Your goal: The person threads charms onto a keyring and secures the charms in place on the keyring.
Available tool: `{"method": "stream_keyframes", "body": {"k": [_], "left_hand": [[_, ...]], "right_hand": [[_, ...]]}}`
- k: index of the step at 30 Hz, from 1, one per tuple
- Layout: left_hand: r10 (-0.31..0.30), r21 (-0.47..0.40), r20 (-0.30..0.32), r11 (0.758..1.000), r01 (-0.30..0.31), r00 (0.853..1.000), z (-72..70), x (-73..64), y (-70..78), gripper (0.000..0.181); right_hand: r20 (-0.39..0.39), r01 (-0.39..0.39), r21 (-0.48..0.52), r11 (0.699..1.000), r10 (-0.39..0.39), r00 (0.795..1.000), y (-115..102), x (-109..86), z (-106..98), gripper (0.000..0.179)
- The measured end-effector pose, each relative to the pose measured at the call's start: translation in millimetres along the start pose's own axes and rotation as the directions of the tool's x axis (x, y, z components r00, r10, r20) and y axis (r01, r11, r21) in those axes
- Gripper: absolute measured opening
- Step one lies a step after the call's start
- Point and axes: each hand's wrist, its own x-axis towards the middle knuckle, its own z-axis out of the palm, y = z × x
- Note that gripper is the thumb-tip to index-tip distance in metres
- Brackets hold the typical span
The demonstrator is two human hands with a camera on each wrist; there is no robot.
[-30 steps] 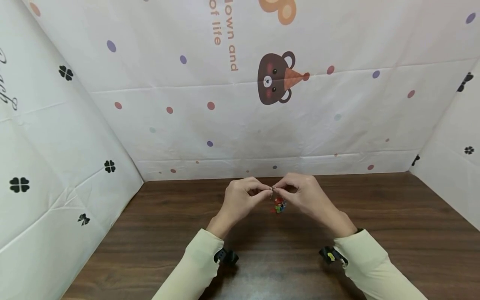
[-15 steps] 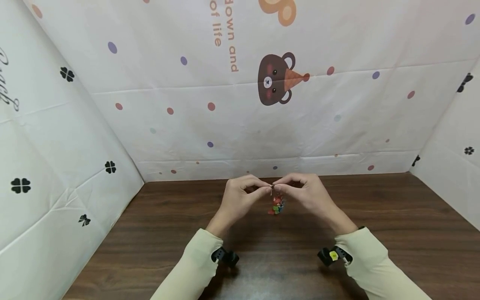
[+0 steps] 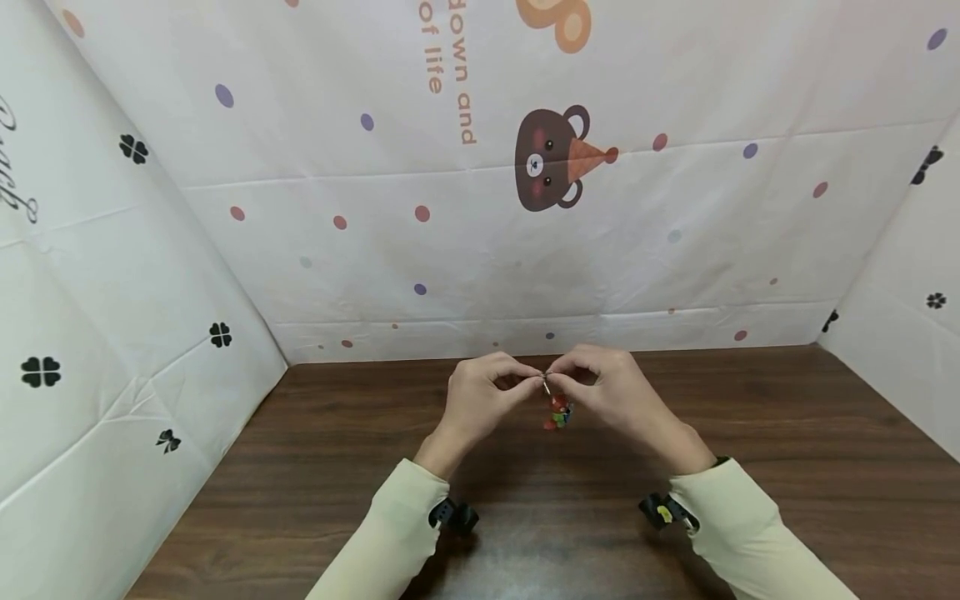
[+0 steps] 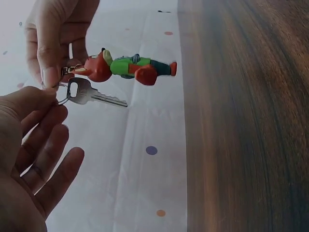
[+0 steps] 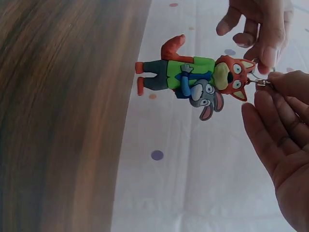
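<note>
1 ring [image 4: 64, 101], mostly hidden by fingertips [image 4: 47, 94], is pinched by the left hand [image 3: 483, 396]; the part-covered clasp [image 5: 262, 82] of the fox figure [image 5: 176, 71], by the right hand [image 3: 615, 392]. 1 key [image 4: 84, 92] is hung alongside.

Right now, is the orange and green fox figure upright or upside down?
Upright: the fox figure hangs with ears near the right hand, feet toward the brown wooden table.
</note>
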Motion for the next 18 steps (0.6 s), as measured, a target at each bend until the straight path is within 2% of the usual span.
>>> {"method": "stream_keyframes", "body": {"k": [3,6,9,12,18], "left_hand": [[0.014,0.054,0.001,0.998,-0.014,1.0,0.0,-0.2,0.6,0.005],[0.022,0.041,0.009,0.999,-0.022,1.0,-0.9,-0.5,0.5,0.005],[0.015,-0.028,0.011,1.0,-0.015,1.0,-1.4,-0.8,-0.9,0.005],[-0.006,-0.118,0.007,0.993,0.007,1.0,-1.6,-1.0,-2.7,0.004],[-0.063,-0.23,0.002,0.971,0.062,0.998,-1.6,-0.4,-4.9,0.005]], "right_hand": [[-0.013,0.037,-0.051,0.998,-0.038,0.999,0.0,0.9,2.1,0.01],[-0.017,0.002,-0.034,0.999,-0.002,1.0,-0.2,0.4,3.2,0.01],[-0.008,-0.076,0.053,0.996,0.077,0.997,0.1,-0.7,3.4,0.008],[0.009,-0.155,0.172,0.973,0.156,0.988,1.5,-1.6,3.1,0.006],[0.001,-0.217,0.289,0.932,0.226,0.974,6.9,-0.8,2.8,0.009]]}}
